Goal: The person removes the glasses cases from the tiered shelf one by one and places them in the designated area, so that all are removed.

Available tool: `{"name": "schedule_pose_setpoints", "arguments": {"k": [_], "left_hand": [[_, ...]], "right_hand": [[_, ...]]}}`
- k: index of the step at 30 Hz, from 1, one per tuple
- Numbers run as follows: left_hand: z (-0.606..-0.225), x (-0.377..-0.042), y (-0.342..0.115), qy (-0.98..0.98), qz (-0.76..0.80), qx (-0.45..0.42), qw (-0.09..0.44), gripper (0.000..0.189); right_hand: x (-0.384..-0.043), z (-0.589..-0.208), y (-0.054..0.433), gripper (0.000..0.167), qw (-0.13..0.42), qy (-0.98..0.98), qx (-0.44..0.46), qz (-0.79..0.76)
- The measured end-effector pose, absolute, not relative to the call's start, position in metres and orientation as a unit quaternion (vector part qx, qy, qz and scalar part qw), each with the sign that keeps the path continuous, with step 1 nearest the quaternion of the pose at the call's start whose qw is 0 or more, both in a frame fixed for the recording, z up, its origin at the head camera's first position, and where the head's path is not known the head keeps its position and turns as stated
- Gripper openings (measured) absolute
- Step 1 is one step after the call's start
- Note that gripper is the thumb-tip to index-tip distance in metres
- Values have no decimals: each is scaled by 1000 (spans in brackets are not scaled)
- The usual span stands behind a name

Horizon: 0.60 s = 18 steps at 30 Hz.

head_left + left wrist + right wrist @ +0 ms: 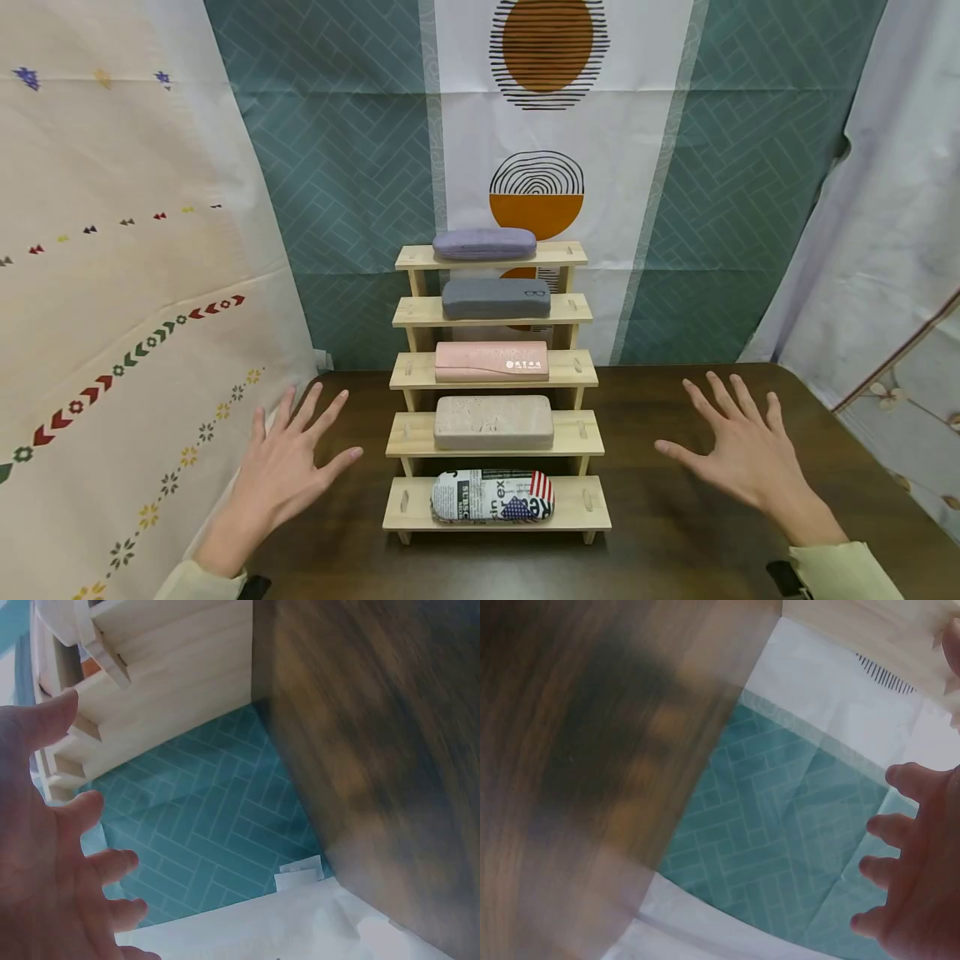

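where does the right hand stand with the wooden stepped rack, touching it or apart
Apart. The head view shows it: a strip of dark table lies between the right hand's thumb and the rack.

Behind the brown table [637,533] hangs a curtain, its teal brick-patterned panels [337,167] flanking a white strip [465,125] with orange shapes [547,46] and black lines. Left of the table, a cream cloth [112,208] carries slanting rows of chevrons [90,394] and small flowers [147,515]. Right of the table hangs a white cloth [915,208] with a brown band [896,354], while a small white tag [298,874] sits by the table's far left corner.
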<state>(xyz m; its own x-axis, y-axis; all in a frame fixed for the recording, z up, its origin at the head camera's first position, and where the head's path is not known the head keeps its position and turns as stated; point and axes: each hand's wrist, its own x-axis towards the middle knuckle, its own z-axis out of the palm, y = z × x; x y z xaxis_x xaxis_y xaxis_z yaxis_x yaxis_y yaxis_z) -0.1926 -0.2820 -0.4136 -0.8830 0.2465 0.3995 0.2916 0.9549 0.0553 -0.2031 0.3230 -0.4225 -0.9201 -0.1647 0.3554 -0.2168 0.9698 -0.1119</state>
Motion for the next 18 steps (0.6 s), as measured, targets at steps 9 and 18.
{"name": "schedule_pose_setpoints", "arguments": {"k": [9,18], "left_hand": [[-418,-184,-269,-964,-77,-149,205,87],[-419,-181,-255,-959,-103,-166,206,93]], "right_hand": [[-189,-426,314,109,196,-971,118,74],[-176,-426,304,111,224,-962,134,85]]}}
